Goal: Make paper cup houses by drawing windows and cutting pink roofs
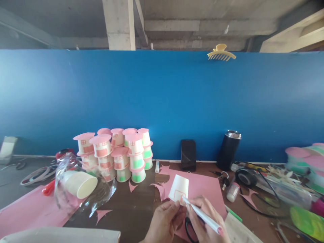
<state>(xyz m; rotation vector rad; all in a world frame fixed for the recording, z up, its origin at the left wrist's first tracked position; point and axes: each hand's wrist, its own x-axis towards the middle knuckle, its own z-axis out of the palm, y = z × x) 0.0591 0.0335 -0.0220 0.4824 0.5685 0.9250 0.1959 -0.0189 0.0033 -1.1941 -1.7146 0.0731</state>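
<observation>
The left hand (165,219) held a small white paper cup (179,188) upside down over the pink paper sheet (202,189) near the front edge of the brown tabletop (131,209), its fingers pinched on the cup's lower rim. The right hand (205,219) had its fingers closed round a white marker pen with a pink cap (202,216), the tip touching the cup's wall at a pink outlined window shape. To do the drawing well, the cup probably needed to be kept steady against the left fingers, and the pen moved in short, light strokes so the thin wall would not dent. The cup sat just above both hands, its wider end toward the fingers and its base pointing away. Farther back on the left stood a stack of finished white cups with pink lids (118,152), and nearer, a sleeve of plain cups in clear plastic wrap (78,184).
</observation>
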